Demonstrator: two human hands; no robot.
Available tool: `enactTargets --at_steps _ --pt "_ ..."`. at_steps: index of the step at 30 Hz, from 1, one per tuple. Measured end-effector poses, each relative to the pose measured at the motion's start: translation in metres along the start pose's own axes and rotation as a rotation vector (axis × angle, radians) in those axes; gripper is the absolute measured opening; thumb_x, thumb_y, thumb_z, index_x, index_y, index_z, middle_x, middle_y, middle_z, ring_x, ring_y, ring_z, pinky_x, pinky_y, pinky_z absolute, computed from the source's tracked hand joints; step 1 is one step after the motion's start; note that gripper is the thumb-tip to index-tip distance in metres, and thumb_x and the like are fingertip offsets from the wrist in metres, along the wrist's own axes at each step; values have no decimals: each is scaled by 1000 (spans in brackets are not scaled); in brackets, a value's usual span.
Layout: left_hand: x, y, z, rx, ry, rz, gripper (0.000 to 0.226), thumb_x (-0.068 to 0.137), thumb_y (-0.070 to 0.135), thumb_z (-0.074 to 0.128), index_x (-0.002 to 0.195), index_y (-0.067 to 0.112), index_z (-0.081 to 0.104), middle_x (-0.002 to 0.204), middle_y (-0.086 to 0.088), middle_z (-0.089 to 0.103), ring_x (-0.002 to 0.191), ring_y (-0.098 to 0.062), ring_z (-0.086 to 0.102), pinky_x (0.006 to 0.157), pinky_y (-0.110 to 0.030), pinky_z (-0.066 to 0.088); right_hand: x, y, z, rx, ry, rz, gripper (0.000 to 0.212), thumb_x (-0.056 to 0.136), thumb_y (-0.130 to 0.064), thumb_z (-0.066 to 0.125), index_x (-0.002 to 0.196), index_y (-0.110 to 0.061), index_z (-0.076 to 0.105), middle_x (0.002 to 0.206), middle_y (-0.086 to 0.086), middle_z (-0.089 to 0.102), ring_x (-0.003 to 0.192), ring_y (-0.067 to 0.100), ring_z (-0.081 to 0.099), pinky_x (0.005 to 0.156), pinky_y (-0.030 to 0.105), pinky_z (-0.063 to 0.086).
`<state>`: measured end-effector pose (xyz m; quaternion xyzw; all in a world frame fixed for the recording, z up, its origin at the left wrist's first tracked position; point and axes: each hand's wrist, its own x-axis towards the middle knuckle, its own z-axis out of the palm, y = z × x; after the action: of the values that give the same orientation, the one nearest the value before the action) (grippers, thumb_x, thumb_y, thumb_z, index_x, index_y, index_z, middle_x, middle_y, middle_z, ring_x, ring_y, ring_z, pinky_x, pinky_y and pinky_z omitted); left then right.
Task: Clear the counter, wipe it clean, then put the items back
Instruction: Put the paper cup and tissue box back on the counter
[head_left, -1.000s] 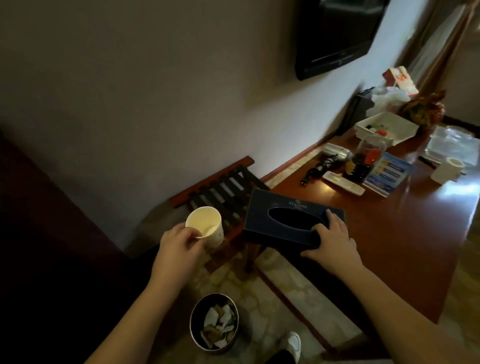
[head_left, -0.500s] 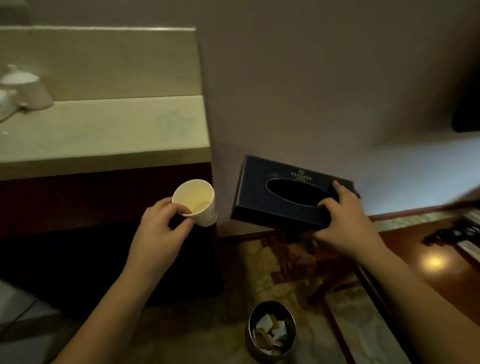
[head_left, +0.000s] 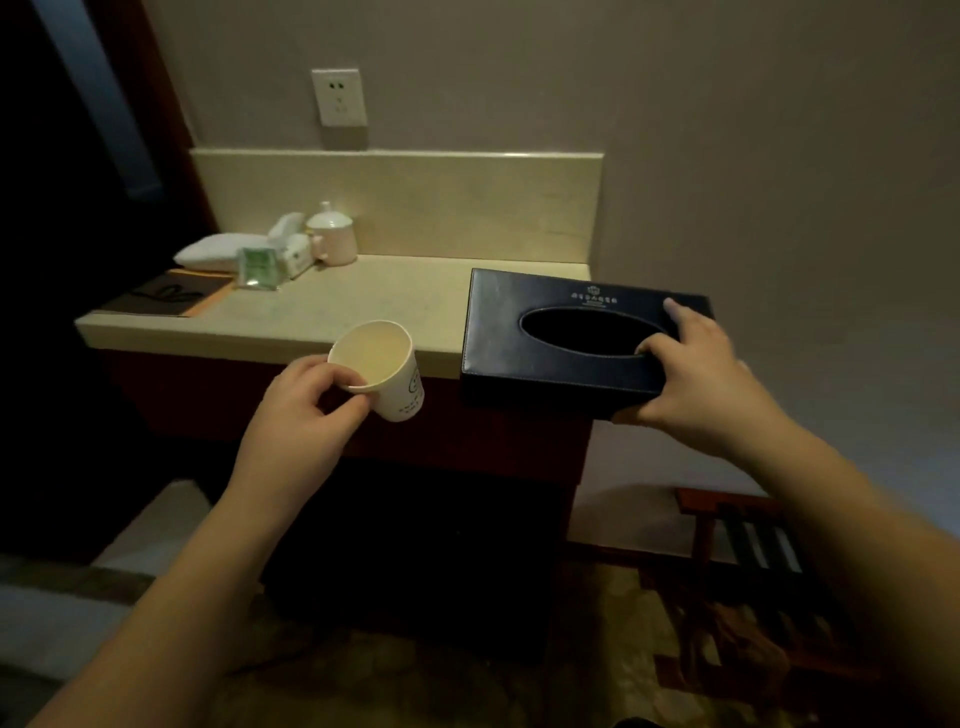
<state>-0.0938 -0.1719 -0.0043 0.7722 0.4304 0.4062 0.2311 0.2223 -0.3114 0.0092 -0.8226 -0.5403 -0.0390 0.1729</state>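
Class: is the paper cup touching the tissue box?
Apart. The head view shows counter edge between the paper cup and the tissue box.

Two bare forearms enter from the bottom of the frame, one from the lower left corner and one from the lower right. Neither shows a sleeve, cuff, watch, bracelet or glove anywhere along its visible length. The left hand (head_left: 306, 410), just left of centre, is bare, with no ring visible. The right hand (head_left: 701, 379), at centre right, is likewise bare, its fingernails short and unpainted.
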Motion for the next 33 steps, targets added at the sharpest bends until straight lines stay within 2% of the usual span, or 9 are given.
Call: enactTargets --at_steps 3,7,11,20,25,33 --pt "26 -6 -16 55 46 2 3 86 18 70 88 19 67 109 10 55 102 -5 49 75 -15 34 39 -16 -1 21 -13 -60 63 63 -52 80 114 -26 53 159 3 6 144 24 6 109 57 28" --pt "65 -16 -23 108 75 -6 5 85 19 70 89 16 69 110 5 56 101 -11 51 76 -20 33 93 -31 3 20 -64 -101 67 65 -50 79 120 -25 52 158 4 8 143 26 8 110 57 28" --pt "108 -25 -20 172 85 -20 12 87 22 68 95 13 69 111 5 56 99 -8 48 76 -23 31 154 -41 14 -36 -74 -149 70 64 -55 76 122 -24 51 158 6 10 142 29 10 109 57 29" --pt "223 -66 3 373 56 -149 16 89 34 63 97 21 66 106 4 53 94 -15 50 70 -32 36 286 -58 55 -33 -134 -229 75 65 -58 75 126 -23 50 154 12 21 138 33 20 108 49 34" --pt "271 -91 18 432 34 -221 13 89 34 64 93 22 65 105 1 55 92 -19 52 68 -32 36 335 -70 73 -16 -188 -240 75 65 -55 78 126 -22 51 146 13 31 134 33 24 106 48 36" --pt "329 -128 31 468 -17 -303 19 89 30 63 103 17 66 109 -3 62 90 -19 55 63 -31 37 385 -103 102 -28 -266 -202 78 64 -57 78 127 -23 50 136 9 38 130 31 28 103 50 40"
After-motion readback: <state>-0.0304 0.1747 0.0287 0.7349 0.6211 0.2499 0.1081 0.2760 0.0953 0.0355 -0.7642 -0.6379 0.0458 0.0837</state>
